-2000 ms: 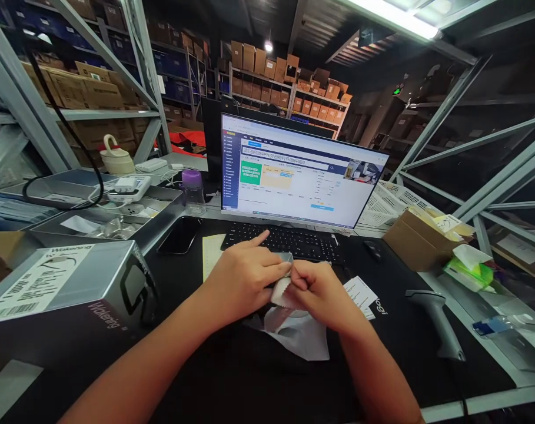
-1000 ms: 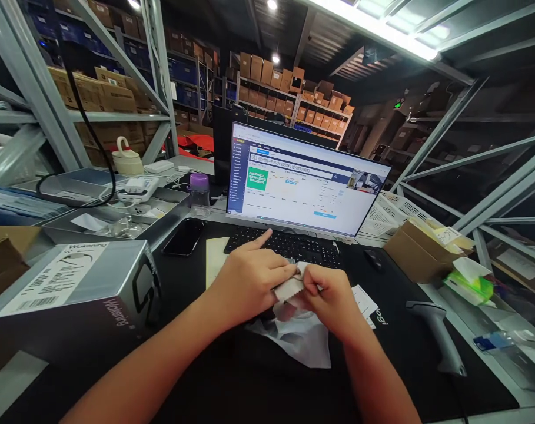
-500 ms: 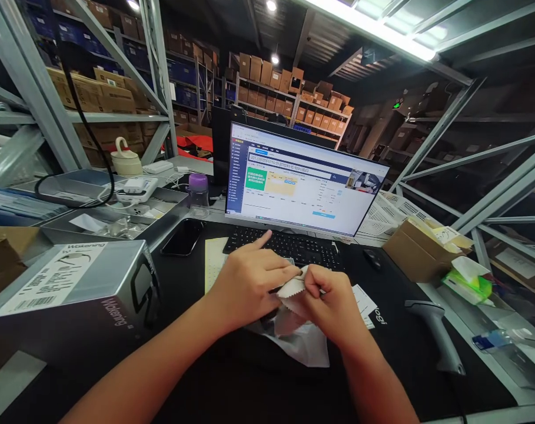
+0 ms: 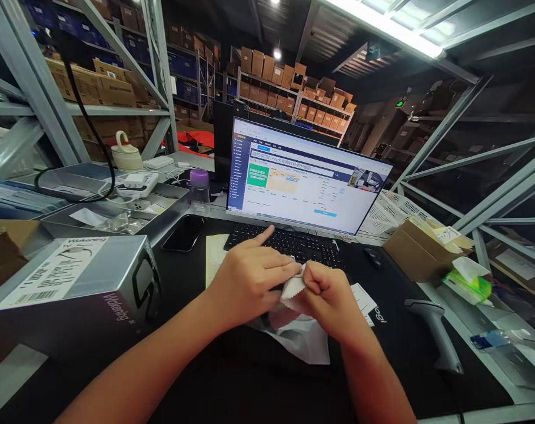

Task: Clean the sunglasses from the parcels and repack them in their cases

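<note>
In my right hand point(image 4: 331, 294), closed into a fist, is a pale wiping cloth point(image 4: 292, 286) with a zigzag edge, bunched up between the two hands. My left hand point(image 4: 252, 277) is curled, back upward, its fingertips meeting the cloth while one finger stretches out toward the keyboard. Whatever lies inside the left hand is hidden by the hand and the cloth. A translucent plastic bag point(image 4: 309, 347) spreads on the black desk mat point(image 4: 258, 388) below both hands.
Behind the hands stand a black keyboard point(image 4: 289, 241) and a lit monitor point(image 4: 302, 200). To the left are a grey "Wakening" box point(image 4: 130, 271) and a phone point(image 4: 184, 234). Rightward lie a mouse point(image 4: 373, 258), a barcode scanner point(image 4: 437, 333) and an open carton point(image 4: 415, 250).
The cloth has shifted slightly between the hands, which stay close together in nearly the same pose. The whole view has moved a little.
</note>
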`<state>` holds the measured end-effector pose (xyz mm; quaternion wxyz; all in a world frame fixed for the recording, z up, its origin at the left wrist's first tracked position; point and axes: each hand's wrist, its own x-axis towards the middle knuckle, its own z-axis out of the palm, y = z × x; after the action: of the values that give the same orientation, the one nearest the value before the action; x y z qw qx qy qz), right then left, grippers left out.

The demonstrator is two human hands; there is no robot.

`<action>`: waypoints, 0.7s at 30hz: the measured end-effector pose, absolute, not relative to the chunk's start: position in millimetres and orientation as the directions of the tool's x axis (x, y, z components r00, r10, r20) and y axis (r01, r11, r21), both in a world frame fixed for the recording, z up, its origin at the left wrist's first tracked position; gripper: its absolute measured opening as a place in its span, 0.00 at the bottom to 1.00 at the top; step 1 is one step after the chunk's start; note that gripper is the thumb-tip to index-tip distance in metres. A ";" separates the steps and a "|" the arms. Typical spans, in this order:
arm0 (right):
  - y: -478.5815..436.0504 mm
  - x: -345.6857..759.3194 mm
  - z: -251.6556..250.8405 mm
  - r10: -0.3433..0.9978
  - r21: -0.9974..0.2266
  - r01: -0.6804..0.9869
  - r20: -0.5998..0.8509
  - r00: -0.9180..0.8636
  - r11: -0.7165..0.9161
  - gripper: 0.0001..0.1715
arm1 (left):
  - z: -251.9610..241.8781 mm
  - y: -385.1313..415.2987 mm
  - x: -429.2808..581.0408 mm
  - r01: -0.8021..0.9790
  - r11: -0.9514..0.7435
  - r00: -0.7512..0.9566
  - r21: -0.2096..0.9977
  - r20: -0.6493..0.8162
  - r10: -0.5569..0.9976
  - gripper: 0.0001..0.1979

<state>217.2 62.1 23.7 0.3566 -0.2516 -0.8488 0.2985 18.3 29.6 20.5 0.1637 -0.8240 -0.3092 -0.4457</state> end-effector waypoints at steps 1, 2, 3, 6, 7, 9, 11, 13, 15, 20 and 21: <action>66.3 221.6 25.5 0.597 -0.694 0.184 0.416 -0.686 0.696 0.18 | 22.0 29.1 15.4 0.653 -0.757 0.397 0.017 0.844 0.361 0.12; 72.1 228.4 28.0 0.538 -0.712 0.147 0.362 -0.761 0.687 0.18 | 23.6 28.6 12.4 0.651 -0.758 0.375 0.037 0.852 0.364 0.12; 78.3 236.3 30.8 0.471 -0.731 0.111 0.308 -0.827 0.673 0.19 | 25.0 28.1 9.8 0.648 -0.759 0.353 0.063 0.858 0.373 0.13; 90.2 254.8 37.2 0.359 -0.761 0.060 0.234 -0.903 0.646 0.21 | 27.8 27.4 7.5 0.639 -0.760 0.319 0.117 0.859 0.401 0.13; 89.7 256.4 37.7 0.370 -0.762 0.062 0.239 -0.898 0.645 0.22 | 28.1 27.3 8.6 0.639 -0.759 0.323 0.121 0.854 0.408 0.12; 81.9 252.1 36.3 0.448 -0.761 0.103 0.262 -0.855 0.641 0.21 | 28.1 27.0 12.1 0.646 -0.756 0.339 0.105 0.848 0.407 0.11; 69.5 241.8 33.0 0.569 -0.753 0.173 0.305 -0.764 0.635 0.19 | 28.0 26.3 14.9 0.663 -0.746 0.357 0.063 0.849 0.389 0.11; 60.0 232.8 30.6 0.660 -0.740 0.226 0.364 -0.658 0.634 0.17 | 28.5 25.2 14.7 0.680 -0.733 0.365 0.016 0.859 0.358 0.12; 59.1 230.7 30.8 0.647 -0.716 0.210 0.413 -0.641 0.665 0.17 | 30.2 23.9 10.8 0.683 -0.731 0.362 0.001 0.868 0.339 0.14; 80.2 250.7 38.7 0.427 -0.716 0.041 0.368 -0.826 0.697 0.18 | 35.3 22.1 -1.7 0.655 -0.748 0.323 0.108 0.855 0.406 0.15; 82.0 253.0 39.6 0.430 -0.726 0.049 0.350 -0.832 0.686 0.17 | 35.1 22.1 -1.7 0.653 -0.748 0.321 0.122 0.849 0.419 0.15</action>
<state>253.0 82.0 39.6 0.2562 -0.1358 -0.8816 0.3726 -1.7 22.1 35.1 0.1221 -0.8036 -0.3334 -0.4777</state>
